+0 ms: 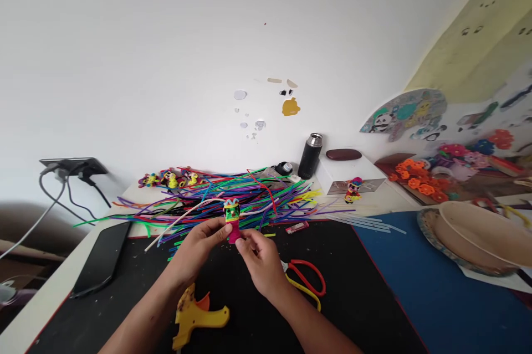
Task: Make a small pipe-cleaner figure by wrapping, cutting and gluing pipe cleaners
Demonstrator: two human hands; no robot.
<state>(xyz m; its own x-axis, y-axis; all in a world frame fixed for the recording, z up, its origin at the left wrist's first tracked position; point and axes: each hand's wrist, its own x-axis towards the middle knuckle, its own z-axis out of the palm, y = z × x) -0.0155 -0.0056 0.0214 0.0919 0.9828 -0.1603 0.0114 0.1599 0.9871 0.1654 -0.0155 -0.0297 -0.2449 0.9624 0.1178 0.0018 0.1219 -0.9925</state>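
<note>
A small pipe-cleaner figure [231, 220], green and yellow on top and pink below, is held upright above the black mat [353, 287]. My left hand [198, 243] grips it from the left with thumb and fingers closed round its middle. My right hand [260, 260] pinches its pink lower end from the right. Just behind the figure lies a spread heap of coloured pipe cleaners [233, 196].
A yellow glue gun [195, 318] lies under my left forearm. Red and yellow scissors [307, 282] sit right of my right hand. A phone [102, 257] rests at the left; a black flask [311, 155], white box [353, 174], finished figures [353, 189] and a bowl [477, 237] stand farther back and right.
</note>
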